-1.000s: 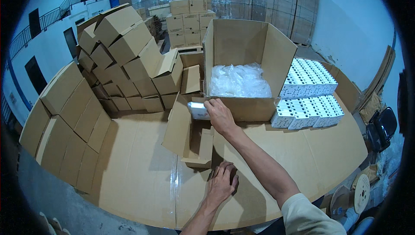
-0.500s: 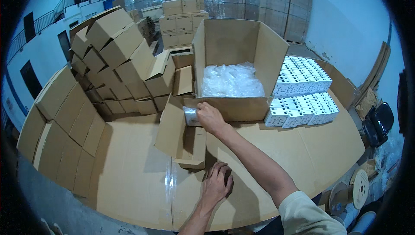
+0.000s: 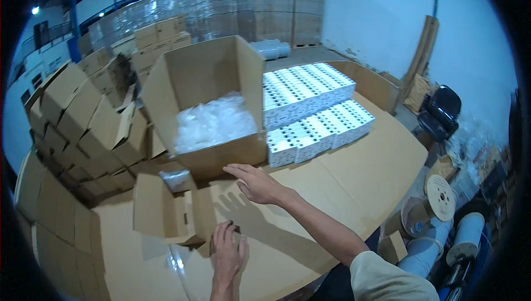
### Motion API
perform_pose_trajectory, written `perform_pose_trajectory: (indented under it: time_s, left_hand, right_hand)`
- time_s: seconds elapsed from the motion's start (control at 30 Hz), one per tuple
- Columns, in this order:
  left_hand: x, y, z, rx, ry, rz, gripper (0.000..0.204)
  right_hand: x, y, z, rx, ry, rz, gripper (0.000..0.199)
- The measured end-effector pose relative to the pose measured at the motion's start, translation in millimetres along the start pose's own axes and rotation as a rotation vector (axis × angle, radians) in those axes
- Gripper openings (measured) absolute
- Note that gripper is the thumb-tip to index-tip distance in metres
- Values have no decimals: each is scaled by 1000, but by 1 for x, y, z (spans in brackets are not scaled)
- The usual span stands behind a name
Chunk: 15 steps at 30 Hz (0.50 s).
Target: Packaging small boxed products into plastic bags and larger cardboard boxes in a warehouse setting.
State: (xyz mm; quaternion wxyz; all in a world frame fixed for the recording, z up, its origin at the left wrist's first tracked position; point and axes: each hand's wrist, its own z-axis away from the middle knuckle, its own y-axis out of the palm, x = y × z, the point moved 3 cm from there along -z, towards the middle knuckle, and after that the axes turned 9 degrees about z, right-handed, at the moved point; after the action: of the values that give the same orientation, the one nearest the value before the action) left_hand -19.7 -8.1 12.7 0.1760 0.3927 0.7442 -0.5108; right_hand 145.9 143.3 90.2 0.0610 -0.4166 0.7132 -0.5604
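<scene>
A small open cardboard box [image 3: 150,206] stands on the cardboard-covered table, its flap folded out to the left. A white item in clear plastic wrap [image 3: 176,180] sits at its far end. My left hand [image 3: 227,250] lies beside the box's near right side, fingers outstretched and holding nothing; whether it touches the wall, I cannot tell. Over the table, my right hand [image 3: 258,183] reaches in front of a large open carton [image 3: 221,154], with its fingers extended and nothing in them. Crumpled clear plastic bags [image 3: 217,121] fill the carton's bottom.
Rows of small white printed boxes [image 3: 318,129] are stacked right of the carton. Brown cartons [image 3: 83,118] pile up at the left, with more [image 3: 55,212] along the left edge. A black chair [image 3: 440,110] and cable reels [image 3: 441,197] stand on the floor at right.
My right hand has let go of the wrapped item and moved away from the small box. The view has turned right, so the table contents appear farther left. My left hand remains near the box.
</scene>
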Motion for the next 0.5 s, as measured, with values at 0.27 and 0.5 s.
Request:
perform_pose_trajectory:
  time_s: [0.27, 0.5]
  left_hand:
    - [6, 37, -52, 59, 36, -109, 45]
    - [29, 54, -96, 36, 18, -117, 43]
  right_hand:
    - [-97, -61, 94, 46, 281, 57, 47]
    - [-192, -141, 126, -226, 377, 128, 41]
